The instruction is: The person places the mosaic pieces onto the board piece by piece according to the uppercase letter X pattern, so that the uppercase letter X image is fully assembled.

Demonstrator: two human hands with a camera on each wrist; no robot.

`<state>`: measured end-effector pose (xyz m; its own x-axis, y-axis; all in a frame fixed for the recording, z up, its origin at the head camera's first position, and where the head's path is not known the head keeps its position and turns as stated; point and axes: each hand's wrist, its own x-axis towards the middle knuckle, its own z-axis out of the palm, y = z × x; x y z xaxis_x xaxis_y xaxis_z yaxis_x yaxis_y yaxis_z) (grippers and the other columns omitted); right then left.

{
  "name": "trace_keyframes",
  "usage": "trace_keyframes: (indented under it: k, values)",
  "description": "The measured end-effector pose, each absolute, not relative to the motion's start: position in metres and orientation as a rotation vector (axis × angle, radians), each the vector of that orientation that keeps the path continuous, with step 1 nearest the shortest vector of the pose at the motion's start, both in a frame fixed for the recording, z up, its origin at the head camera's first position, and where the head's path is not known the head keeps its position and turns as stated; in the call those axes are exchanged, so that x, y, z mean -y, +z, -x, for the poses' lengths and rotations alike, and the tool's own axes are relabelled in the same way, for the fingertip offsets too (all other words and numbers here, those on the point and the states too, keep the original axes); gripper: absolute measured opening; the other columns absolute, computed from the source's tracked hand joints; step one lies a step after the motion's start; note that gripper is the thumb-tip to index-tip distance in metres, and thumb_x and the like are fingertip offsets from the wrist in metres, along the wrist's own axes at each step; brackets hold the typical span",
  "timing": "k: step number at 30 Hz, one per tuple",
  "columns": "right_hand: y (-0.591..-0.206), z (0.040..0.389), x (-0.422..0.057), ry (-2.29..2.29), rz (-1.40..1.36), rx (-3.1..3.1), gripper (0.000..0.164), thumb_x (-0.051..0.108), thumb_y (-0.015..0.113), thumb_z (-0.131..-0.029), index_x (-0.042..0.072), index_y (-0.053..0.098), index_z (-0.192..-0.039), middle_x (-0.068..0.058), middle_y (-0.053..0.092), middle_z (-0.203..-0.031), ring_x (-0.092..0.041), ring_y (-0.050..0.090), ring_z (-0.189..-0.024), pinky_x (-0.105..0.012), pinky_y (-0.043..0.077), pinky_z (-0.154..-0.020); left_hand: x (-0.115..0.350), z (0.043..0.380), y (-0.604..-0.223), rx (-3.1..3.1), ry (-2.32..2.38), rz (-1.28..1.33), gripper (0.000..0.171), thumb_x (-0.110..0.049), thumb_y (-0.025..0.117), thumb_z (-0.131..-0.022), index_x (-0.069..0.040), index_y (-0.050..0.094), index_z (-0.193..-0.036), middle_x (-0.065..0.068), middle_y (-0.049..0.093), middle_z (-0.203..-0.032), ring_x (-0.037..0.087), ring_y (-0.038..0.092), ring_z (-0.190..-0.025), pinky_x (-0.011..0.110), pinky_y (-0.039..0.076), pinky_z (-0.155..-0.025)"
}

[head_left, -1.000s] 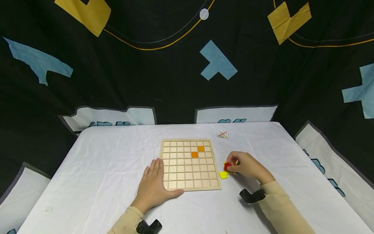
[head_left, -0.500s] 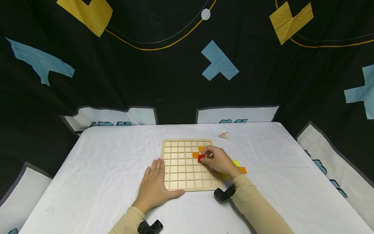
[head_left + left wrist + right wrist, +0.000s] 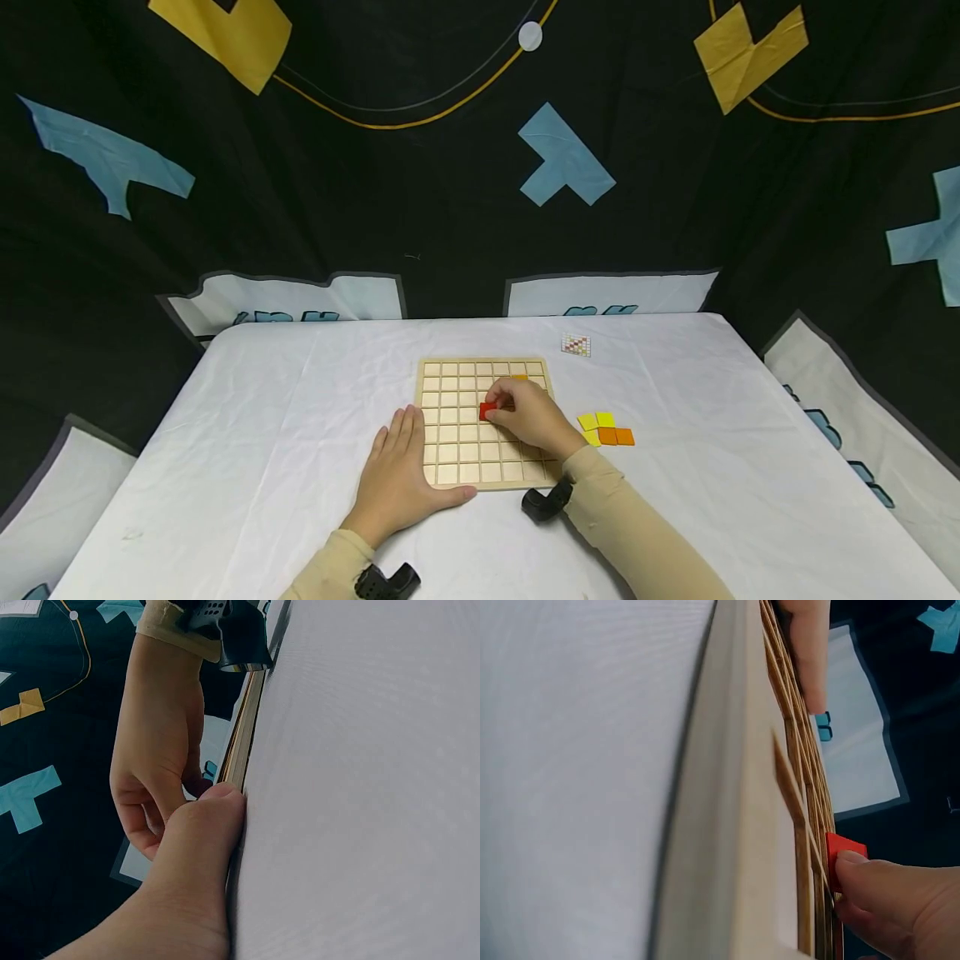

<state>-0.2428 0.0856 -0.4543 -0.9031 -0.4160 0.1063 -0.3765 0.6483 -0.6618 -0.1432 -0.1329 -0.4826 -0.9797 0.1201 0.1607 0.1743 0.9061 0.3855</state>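
A square wooden grid board [image 3: 448, 452] lies on the white-covered table. My left hand [image 3: 397, 477] rests flat along its left side, fingers straight, thumb at the front edge. My right hand [image 3: 531, 414] pinches a small red square tile [image 3: 487, 412] between thumb and fingers over the middle of the grid. In the right wrist view the red tile [image 3: 844, 855] stands tilted at the grid's surface. Part of an orange tile [image 3: 521, 377] shows in the grid's far row, just beyond my right hand, which hides the other orange tile.
Right of the board lie several loose tiles, yellow ones [image 3: 605, 419] and orange ones [image 3: 625, 437]. A small card with a coloured grid pattern [image 3: 576, 345] lies near the table's far edge. A black curtain [image 3: 450, 208] hangs behind the table [image 3: 262, 417].
My right hand has carried the red tile leftward from the loose tiles onto the middle of the board, uncovering those tiles. My left hand has stayed in place.
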Motion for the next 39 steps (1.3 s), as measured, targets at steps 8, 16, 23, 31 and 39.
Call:
trace_keyframes:
  k: [8,16,23,31,39]
  values:
    - [-0.451,0.239,-0.086,-0.984,0.738,-2.858,0.007,0.026,0.076,-0.089,0.020,0.076,-0.092,0.008,0.064,-0.095,-0.011,0.055,-0.091,-0.032,0.049,-0.086,0.133,0.144,-0.482,2.958,-0.613,0.225,0.143,-0.091,0.061,-0.060,0.007,0.019,-0.155,0.024,0.021,-0.163,0.037,0.017,-0.153,0.053,0.017,-0.124]
    - [-0.445,0.231,-0.100,-0.932,0.746,-2.855,0.014,0.021,0.075,-0.089,0.020,0.076,-0.103,0.006,0.062,-0.100,-0.014,0.055,-0.091,-0.033,0.048,-0.084,0.134,0.144,-0.484,2.968,-0.599,0.223,0.144,-0.094,0.058,-0.060,0.007,0.017,-0.155,0.023,0.019,-0.163,0.036,0.016,-0.154,0.054,0.017,-0.124]
    - [-0.438,0.228,-0.139,-0.925,0.627,-2.838,0.021,0.021,0.077,-0.087,0.018,0.071,-0.107,0.003,0.062,-0.094,-0.015,0.054,-0.087,-0.033,0.045,-0.080,0.134,0.145,-0.485,2.970,-0.604,0.218,0.145,-0.094,0.057,-0.060,0.006,0.016,-0.156,0.022,0.017,-0.164,0.036,0.015,-0.154,0.053,0.017,-0.124]
    - [-0.434,0.224,-0.203,-0.837,0.504,-2.843,0.029,0.019,0.078,-0.086,0.015,0.069,-0.114,0.001,0.063,-0.095,-0.017,0.053,-0.085,-0.033,0.044,-0.079,0.132,0.144,-0.483,2.941,-0.639,0.224,0.143,-0.090,0.063,-0.059,0.007,0.022,-0.154,0.024,0.021,-0.163,0.038,0.018,-0.153,0.053,0.017,-0.123]
    - [-0.434,0.216,-0.254,-0.803,0.428,-2.834,0.032,0.012,0.074,-0.088,0.010,0.067,-0.119,-0.003,0.062,-0.100,-0.017,0.048,-0.077,-0.028,0.042,-0.068,0.132,0.144,-0.482,2.940,-0.654,0.225,0.142,-0.089,0.065,-0.059,0.008,0.021,-0.154,0.024,0.021,-0.163,0.038,0.018,-0.153,0.054,0.017,-0.123]
